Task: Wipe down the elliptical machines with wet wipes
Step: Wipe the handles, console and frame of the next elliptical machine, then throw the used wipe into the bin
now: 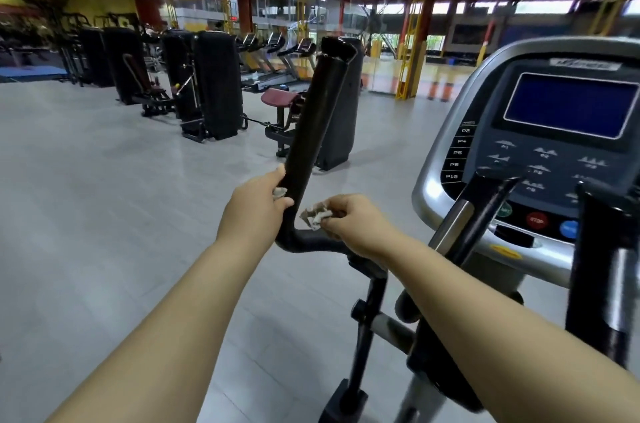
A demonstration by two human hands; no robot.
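Black tubular elliptical handle [313, 132] is gripped by left hand [256, 215]; crumpled white wipe [317, 215], pinched by right hand [356, 225] beside it, probably to be rubbed upward next.

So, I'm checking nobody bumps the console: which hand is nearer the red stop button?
Right. The right hand, pinching a crumpled wipe, is left of the stop button; the left hand grips the handlebar farther left.

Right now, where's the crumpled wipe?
Head view, centre: the crumpled wipe is pinched in the right hand, just right of the handlebar that the left hand grips, left of the console.
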